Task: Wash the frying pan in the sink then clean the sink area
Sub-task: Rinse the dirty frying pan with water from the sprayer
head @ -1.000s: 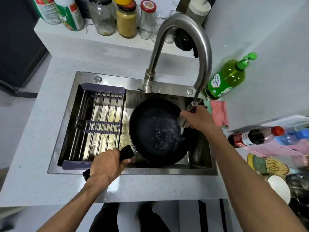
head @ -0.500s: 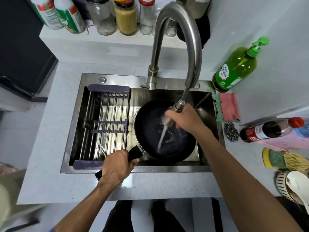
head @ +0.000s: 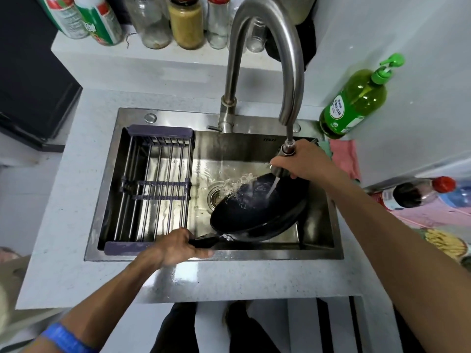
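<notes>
Water runs from the pull-out spray head (head: 281,165) onto the black frying pan (head: 257,210), which sits in the right half of the steel sink (head: 321,240), tilted with its far rim raised, beside the drain (head: 215,196). The left hand (head: 175,247), at lower centre of the frame, has its grip clenched around the pan handle (head: 205,242); the fingers wrap the black handle fully, just above the front edge of the sink. The right hand (head: 304,161), at centre right, grasps the spray head with curled fingers and thumb, and points it down into the pan. The hose goes up from this hand into the tall curved faucet (head: 265,47).

In the left half of the sink a drying rack (head: 155,189) with dark ends lies across the basin. On the grey desk (head: 76,174) to the right of the sink stand a green soap bottle (head: 356,98) and a pink cloth (head: 345,156) just beside it. On the shelf (head: 127,59) at the upper edge of the frame stand several jars (head: 186,24). A blue wristband (head: 65,338) shows on the left arm at lower left.
</notes>
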A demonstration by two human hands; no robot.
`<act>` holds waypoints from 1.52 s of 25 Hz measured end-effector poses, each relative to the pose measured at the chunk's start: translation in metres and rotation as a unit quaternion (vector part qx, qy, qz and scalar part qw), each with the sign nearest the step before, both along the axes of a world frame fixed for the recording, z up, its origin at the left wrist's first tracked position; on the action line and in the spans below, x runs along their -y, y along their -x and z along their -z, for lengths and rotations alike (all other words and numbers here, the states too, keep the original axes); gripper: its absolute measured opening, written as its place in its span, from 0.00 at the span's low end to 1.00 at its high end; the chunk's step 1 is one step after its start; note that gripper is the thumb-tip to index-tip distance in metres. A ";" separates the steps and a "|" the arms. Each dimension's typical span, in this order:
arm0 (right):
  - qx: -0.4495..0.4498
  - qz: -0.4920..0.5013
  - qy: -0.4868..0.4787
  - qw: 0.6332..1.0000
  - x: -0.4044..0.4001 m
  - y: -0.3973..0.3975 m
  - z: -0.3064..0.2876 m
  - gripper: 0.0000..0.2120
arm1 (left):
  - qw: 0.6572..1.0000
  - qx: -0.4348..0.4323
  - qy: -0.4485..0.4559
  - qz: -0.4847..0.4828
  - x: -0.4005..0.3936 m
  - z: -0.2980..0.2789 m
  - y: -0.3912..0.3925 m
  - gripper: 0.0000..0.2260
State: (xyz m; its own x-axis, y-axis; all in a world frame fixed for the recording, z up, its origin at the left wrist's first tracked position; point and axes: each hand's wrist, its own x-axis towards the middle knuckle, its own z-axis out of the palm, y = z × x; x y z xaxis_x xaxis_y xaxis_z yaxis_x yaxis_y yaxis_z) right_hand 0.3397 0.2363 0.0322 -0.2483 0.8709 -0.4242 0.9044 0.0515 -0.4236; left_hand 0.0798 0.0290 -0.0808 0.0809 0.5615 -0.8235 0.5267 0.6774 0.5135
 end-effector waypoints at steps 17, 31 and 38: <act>-0.079 0.066 0.005 0.995 0.029 0.009 -0.006 0.15 | 0.926 -0.282 -0.174 0.183 -0.001 -0.003 -0.011 0.20; -0.307 0.303 0.063 0.900 0.008 0.168 0.079 0.08 | 0.895 -0.326 -0.216 0.213 -0.003 0.016 0.039 0.19; -0.419 0.225 0.197 0.857 -0.041 0.192 0.081 0.29 | 0.894 -0.321 -0.205 0.237 -0.010 0.015 0.049 0.20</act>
State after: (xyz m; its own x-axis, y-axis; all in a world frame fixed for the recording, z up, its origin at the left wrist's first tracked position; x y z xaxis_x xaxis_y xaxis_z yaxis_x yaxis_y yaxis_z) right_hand 0.1477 0.2773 -0.0492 -0.2866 0.7883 -0.5445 0.1648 -0.5193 -0.8386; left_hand 0.0304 0.0391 -0.0959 -0.0249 0.8548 -0.5184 0.9799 0.1235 0.1566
